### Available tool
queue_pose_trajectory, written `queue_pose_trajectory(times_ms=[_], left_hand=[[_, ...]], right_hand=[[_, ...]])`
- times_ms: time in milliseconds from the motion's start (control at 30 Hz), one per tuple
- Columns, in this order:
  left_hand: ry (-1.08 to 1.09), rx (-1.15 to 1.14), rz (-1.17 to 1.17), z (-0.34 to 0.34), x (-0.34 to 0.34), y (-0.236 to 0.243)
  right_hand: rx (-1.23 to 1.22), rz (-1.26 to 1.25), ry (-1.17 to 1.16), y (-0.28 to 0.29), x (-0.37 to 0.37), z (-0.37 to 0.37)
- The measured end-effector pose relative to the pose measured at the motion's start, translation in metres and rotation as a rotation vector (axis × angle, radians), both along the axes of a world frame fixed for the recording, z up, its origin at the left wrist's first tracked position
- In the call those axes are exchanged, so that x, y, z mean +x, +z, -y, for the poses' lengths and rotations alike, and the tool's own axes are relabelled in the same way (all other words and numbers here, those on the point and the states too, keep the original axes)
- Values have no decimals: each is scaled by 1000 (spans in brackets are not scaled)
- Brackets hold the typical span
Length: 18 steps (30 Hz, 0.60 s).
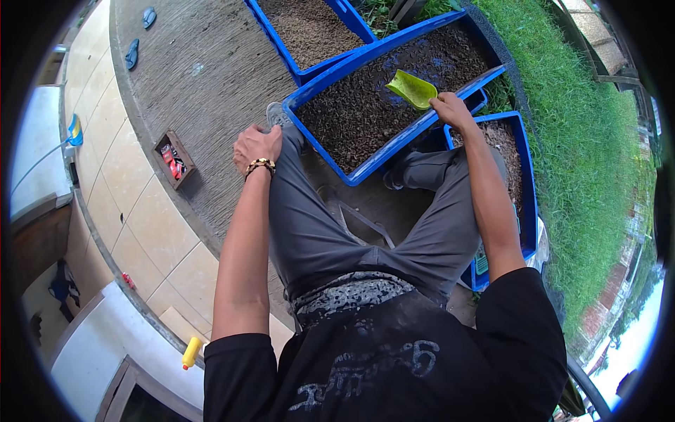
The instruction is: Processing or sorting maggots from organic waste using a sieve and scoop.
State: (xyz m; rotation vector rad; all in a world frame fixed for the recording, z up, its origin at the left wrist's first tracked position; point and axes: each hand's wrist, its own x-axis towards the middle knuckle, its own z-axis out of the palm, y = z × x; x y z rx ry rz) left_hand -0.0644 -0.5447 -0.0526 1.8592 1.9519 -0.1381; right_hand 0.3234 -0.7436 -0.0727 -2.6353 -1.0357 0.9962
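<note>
Right hand (450, 109): closed around the handle end of a yellow-green scoop (412, 88); the scoop's blade lies on the dark soil inside the long blue tray (365, 172), near its right-hand wall.

Left hand (257, 146): fingers curled loosely, resting on the left knee of the grey trousers (316, 232); holds nothing. A beaded bracelet (260, 165) sits at the wrist. The hand lies just beside the near left corner of the long blue tray.

Long blue tray: rectangular, filled with dark crumbly soil, set diagonally across the front of the seated person's knees.

Second blue tray (330, 65): above and to the left, filled with brownish soil, touching or just beside the long tray.

Third blue tray (526, 190): to the right, partly under the right forearm, soil inside.

Surroundings: grass (583, 155) along the right; grey paved floor (204, 77) to the left with a small wooden box (174, 160); a yellow bottle (191, 352) lower left.
</note>
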Motion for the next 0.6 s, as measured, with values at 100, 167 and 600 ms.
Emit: queue_pose_trajectory(times_ms=[100, 167, 600], left_hand=[[-1, 1, -6, 1, 4, 2], [-1, 2, -4, 1, 6, 1], [-4, -1, -16, 1, 2, 2]], right_hand=[[36, 80, 51, -9, 2, 1], [40, 81, 83, -13, 1, 1], [-8, 46, 130, -14, -6, -2]])
